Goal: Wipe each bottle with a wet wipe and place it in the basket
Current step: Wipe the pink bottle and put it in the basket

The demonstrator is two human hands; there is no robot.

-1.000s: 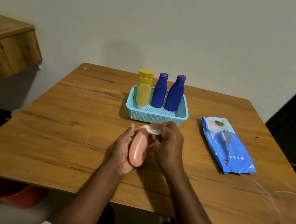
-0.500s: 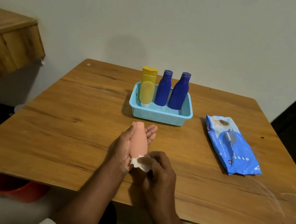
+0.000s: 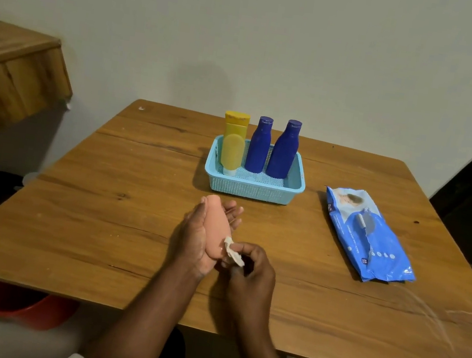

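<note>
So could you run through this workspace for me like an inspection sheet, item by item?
Surface: wooden table, pale streaks at its right.
Job's things: peach bottle in the left hand; white wipe against its lower end; yellow tube and two blue bottles upright in the light blue basket.
Clutter: blue wipes pack right of the basket.
Hands: left grips the bottle; right hand pinches the wipe.
Cables: nothing seen.
Surroundings: plain wall, wooden ledge at left, red bucket under the table.
</note>
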